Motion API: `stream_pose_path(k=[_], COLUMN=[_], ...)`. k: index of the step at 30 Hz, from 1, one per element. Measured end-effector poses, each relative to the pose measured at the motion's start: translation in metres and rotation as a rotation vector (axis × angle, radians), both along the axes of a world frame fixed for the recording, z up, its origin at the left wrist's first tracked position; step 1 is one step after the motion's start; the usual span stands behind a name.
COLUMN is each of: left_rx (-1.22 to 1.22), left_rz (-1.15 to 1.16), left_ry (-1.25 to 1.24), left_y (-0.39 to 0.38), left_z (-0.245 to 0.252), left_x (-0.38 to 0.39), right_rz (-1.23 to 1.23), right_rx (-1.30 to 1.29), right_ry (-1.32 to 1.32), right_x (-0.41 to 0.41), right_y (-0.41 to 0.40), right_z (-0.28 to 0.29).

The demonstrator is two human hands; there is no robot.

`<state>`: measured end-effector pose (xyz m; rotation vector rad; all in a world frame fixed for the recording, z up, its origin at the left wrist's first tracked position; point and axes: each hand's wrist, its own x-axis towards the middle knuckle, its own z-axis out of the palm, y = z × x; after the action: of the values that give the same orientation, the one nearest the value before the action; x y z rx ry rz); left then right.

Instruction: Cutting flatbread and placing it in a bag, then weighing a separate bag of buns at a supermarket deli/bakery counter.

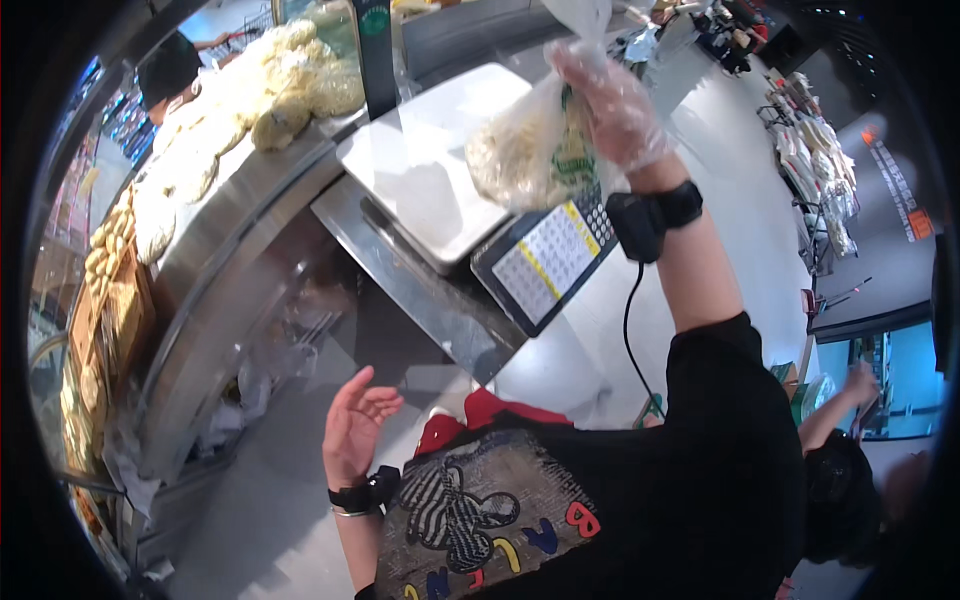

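Observation:
My right hand (611,109), in a clear plastic glove, grips a clear plastic bag (525,154) with green print and pale food inside. The bag is over the right side of the white weighing tray (412,180); whether it rests on the tray I cannot tell. Below the tray sits the scale's keypad (544,262), with a white and yellow key sheet. My left hand (360,427) is bare and raised at the lower centre, its fingers apart and partly curled, holding nothing. Both wrists wear black bands with a small device.
A curved metal-edged display counter (247,202) runs along the left, bearing bagged pale dough-like food (281,120) and a wooden tray (116,307) with small elongated pieces. A dark upright post (379,60) stands behind the scale. Other people are at the upper left and lower right (840,487).

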<state>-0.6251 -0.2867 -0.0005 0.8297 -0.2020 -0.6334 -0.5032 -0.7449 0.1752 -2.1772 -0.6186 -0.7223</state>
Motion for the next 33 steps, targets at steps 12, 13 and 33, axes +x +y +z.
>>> stream_pose_path(k=[12,13,33], left_rx=[0.32,0.331,0.539], left_rz=[0.306,0.338,0.577], left_ry=[-0.005,0.015,0.045], left_y=[-0.023,-0.032,-0.149], left_z=[-0.009,-0.011,-0.002], left_x=[-0.088,-0.098,-0.172], right_rz=[0.388,0.438,-0.193], right_rx=[0.916,0.971,-0.335], right_ry=[0.549,0.569,0.54], right_x=[0.074,0.072,0.034], right_y=[0.02,0.022,0.009], right_z=[-0.033,-0.033,-0.041])
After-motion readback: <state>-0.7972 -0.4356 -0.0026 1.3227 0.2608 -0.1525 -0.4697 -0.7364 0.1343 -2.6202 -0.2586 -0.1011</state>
